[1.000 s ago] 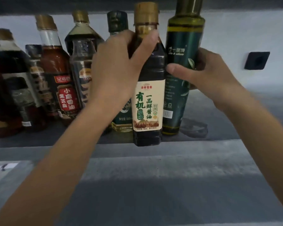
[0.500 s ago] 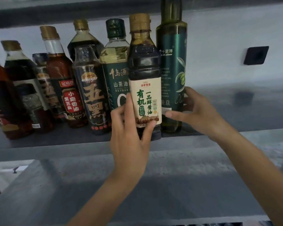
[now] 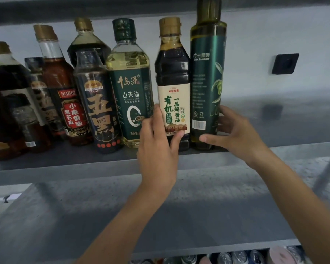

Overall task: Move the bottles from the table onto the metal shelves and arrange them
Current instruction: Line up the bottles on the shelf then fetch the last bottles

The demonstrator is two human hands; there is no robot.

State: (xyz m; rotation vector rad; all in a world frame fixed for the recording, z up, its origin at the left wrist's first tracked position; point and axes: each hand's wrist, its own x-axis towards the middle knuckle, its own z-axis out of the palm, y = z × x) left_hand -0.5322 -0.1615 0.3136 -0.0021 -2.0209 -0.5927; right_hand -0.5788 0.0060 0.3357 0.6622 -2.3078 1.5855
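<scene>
Left hand (image 3: 156,149) grips soy bottle (image 3: 172,73), right hand (image 3: 236,134) olive oil bottle (image 3: 208,77), both shelved (finished row (image 3: 95,103) left of grips; table unseen)

Storeroom or shop: grey metal shelves (image 3: 84,164), row of oil and sauce bottles (image 3: 130,92), cans (image 3: 225,258) below.

Left hand (image 3: 156,147) gripping soy sauce bottle (image 3: 172,80) on shelf (image 3: 65,162), right hand (image 3: 234,134) gripping olive oil bottle (image 3: 208,77)
</scene>
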